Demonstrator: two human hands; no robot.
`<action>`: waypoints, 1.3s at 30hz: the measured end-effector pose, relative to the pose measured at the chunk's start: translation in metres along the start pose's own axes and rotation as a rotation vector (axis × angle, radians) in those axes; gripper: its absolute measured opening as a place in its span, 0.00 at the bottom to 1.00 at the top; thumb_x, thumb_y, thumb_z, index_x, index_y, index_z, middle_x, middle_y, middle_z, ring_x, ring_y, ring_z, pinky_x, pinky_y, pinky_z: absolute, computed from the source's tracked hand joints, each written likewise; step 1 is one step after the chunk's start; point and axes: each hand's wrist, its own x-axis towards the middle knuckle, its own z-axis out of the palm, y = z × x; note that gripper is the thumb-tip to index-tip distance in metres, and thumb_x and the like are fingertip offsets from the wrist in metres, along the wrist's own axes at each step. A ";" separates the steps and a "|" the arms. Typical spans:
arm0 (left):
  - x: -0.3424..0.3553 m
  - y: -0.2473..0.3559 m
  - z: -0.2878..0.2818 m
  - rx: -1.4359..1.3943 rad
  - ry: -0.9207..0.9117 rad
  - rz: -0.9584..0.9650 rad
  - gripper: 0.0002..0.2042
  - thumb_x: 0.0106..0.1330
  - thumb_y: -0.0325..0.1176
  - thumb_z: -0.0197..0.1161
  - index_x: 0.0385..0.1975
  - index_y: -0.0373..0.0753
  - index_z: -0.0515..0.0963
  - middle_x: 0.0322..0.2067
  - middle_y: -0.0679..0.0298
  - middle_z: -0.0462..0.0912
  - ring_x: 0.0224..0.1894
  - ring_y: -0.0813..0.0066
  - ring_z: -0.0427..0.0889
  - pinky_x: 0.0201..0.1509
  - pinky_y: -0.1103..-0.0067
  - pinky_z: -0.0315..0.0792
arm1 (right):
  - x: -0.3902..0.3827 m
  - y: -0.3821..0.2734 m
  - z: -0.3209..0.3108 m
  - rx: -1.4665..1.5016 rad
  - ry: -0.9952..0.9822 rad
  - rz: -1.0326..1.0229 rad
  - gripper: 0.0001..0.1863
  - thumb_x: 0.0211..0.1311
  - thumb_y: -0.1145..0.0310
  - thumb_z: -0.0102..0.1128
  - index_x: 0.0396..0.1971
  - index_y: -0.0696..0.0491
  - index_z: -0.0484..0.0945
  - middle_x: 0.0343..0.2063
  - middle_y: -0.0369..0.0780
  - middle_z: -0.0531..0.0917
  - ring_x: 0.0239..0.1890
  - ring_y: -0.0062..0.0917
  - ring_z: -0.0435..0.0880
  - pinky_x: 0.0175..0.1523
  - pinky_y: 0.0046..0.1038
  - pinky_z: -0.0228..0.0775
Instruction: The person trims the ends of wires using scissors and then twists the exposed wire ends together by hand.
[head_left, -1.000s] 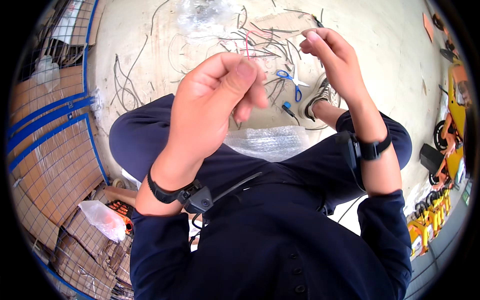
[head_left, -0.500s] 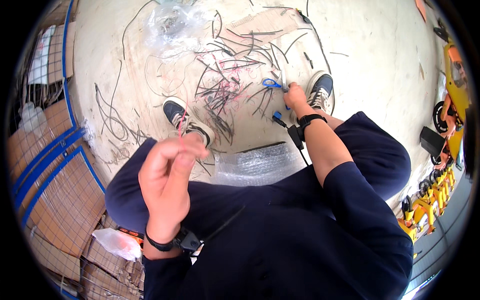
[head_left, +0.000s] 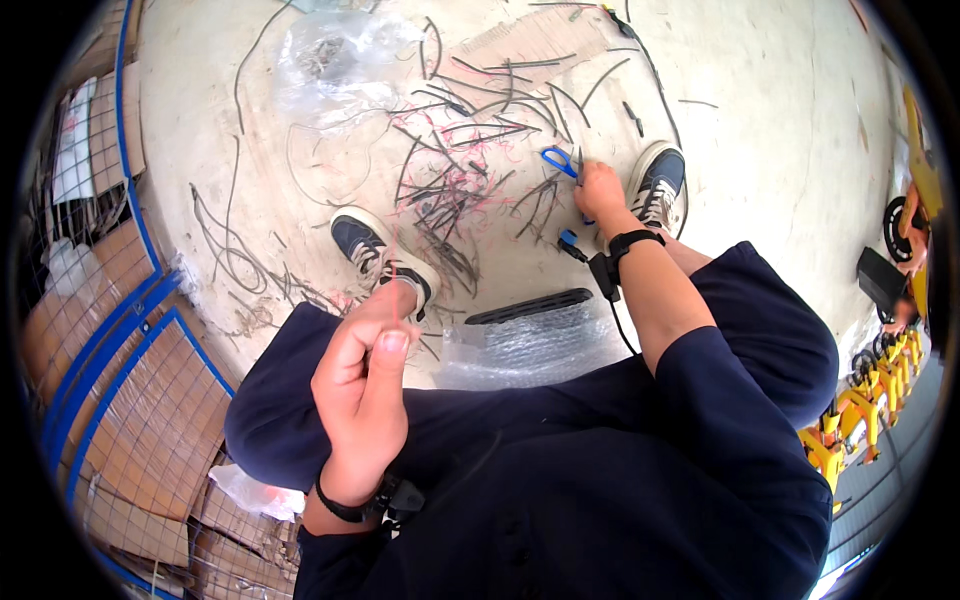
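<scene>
My left hand [head_left: 365, 385] is raised over my left leg, thumb and fingers pinched together. A thin red wire [head_left: 394, 285] stands up from the pinch, faint against the floor and shoe. Low over the floor, beside my right shoe [head_left: 657, 185], my right hand [head_left: 601, 193] is closed on a pair of scissors. One blue handle loop [head_left: 558, 160] sticks out to the left of the fingers; the hand covers much of the rest. Left of the scissors lies a heap of black cable pieces and red wire scraps [head_left: 450, 195].
Bubble wrap [head_left: 530, 345] with a black slotted strip [head_left: 530, 305] lies between my legs. A clear plastic bag [head_left: 335, 60] is on the floor ahead. Blue-framed mesh [head_left: 150, 320] with cardboard stands at left; yellow machines [head_left: 860, 410] line the right. A cable hangs by my right wrist.
My left hand has shifted slightly right and down with the red wire. My right hand has moved a little right with the scissors, and the whole view has shifted slightly.
</scene>
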 end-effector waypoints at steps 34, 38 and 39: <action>-0.062 0.043 -0.014 -0.728 -0.516 -0.019 0.16 0.69 0.25 0.45 0.53 0.25 0.71 0.21 0.69 0.68 0.20 0.87 0.62 0.23 0.89 0.57 | -0.285 -0.165 -0.320 0.327 0.160 -1.076 0.11 0.61 0.69 0.58 0.19 0.54 0.74 0.12 0.39 0.68 0.16 0.36 0.69 0.32 0.31 0.62; -0.064 0.044 -0.015 -0.758 -0.529 -0.017 0.17 0.69 0.26 0.46 0.53 0.25 0.71 0.20 0.70 0.67 0.21 0.88 0.62 0.24 0.89 0.57 | -0.286 -0.166 -0.319 0.346 0.174 -1.091 0.11 0.60 0.70 0.58 0.19 0.54 0.74 0.12 0.39 0.68 0.16 0.36 0.69 0.31 0.31 0.62; -0.064 0.044 -0.015 -0.762 -0.529 -0.021 0.17 0.69 0.26 0.46 0.53 0.25 0.71 0.20 0.70 0.67 0.21 0.88 0.62 0.25 0.89 0.57 | -0.286 -0.166 -0.319 0.348 0.182 -1.087 0.11 0.60 0.70 0.58 0.19 0.54 0.74 0.12 0.39 0.68 0.16 0.36 0.69 0.31 0.31 0.61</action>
